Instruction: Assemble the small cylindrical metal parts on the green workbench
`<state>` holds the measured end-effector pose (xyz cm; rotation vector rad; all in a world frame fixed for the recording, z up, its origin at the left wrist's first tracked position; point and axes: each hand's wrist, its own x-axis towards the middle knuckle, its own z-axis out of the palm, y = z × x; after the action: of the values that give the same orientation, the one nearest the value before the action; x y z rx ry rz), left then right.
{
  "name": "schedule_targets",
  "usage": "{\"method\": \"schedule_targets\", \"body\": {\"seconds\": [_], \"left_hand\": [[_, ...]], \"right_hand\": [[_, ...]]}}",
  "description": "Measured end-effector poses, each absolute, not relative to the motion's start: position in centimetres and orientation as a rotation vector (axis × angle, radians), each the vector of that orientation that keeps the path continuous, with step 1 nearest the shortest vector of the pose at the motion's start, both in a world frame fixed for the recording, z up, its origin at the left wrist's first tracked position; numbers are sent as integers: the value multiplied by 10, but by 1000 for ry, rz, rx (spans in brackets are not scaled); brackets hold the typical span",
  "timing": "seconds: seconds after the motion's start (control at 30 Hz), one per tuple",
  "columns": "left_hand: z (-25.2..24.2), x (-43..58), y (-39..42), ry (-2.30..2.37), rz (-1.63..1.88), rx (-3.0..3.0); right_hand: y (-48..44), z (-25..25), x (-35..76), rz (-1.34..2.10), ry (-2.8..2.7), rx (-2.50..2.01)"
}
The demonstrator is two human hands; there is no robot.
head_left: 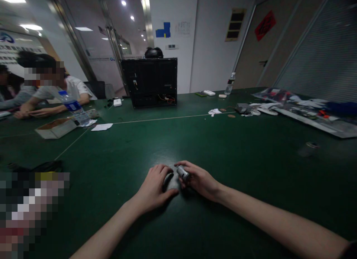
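Both my hands rest on the green table near its front edge, close together. My right hand has its fingers curled around a small grey cylindrical part, which points up and to the left. My left hand is curled beside it, fingers bent around something dark that I cannot make out. The fingertips of the two hands almost touch.
A black open-backed box stands at the far centre. Left: a cardboard box, a water bottle, a sheet of paper and seated people. Right: another bottle, small parts, a long panel and a dark cylinder.
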<state>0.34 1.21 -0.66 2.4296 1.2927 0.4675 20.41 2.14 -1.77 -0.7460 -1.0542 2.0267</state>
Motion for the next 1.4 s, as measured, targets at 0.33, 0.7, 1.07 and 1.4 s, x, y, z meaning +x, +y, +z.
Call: {"method": "schedule_targets", "body": {"seconds": [0.33,0.7,1.07,1.4], "left_hand": [[-5,4,11,1282,473,2401],[-5,4,12,1292,454,2418],[-3,5,11,1289,428,2431],[-4,4,11,1272,447,2449]], "right_hand": [[26,-20,204,2065,-969,-772],[26,-22,206,1999,-1162,-755],[23,-23,209,1821,-1698,-722],[20,-11,212,1776,-1861,-729]]}}
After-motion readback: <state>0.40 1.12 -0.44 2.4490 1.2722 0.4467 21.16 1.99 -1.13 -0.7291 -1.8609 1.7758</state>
